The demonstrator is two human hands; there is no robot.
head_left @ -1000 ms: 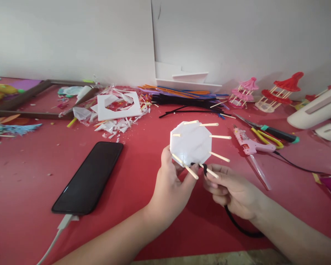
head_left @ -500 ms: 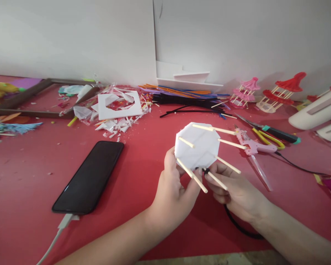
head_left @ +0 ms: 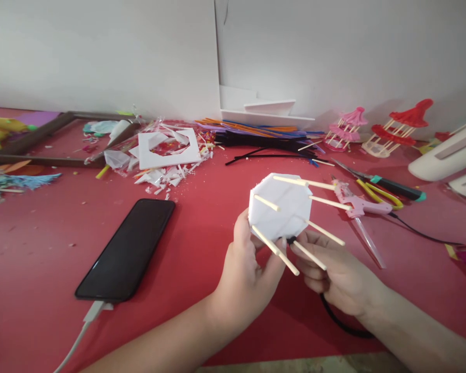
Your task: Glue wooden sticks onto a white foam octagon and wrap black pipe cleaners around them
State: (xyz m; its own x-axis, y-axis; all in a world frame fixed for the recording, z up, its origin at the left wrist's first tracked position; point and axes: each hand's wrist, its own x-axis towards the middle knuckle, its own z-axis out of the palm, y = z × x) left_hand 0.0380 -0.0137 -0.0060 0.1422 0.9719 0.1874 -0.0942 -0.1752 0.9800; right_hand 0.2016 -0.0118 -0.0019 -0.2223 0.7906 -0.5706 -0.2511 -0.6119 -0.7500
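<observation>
Over the bench, our left hand pinches the octagon, our right hand the cord; pulling hard could loosen a stick.

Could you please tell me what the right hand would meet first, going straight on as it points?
Probably the left hand, at the lower edge of the white octagon; depth is unclear, so the octagon might come first.

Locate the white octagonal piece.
In the head view, the white octagonal piece is just right of centre, held in the left hand, with the right hand at its lower right.
</observation>
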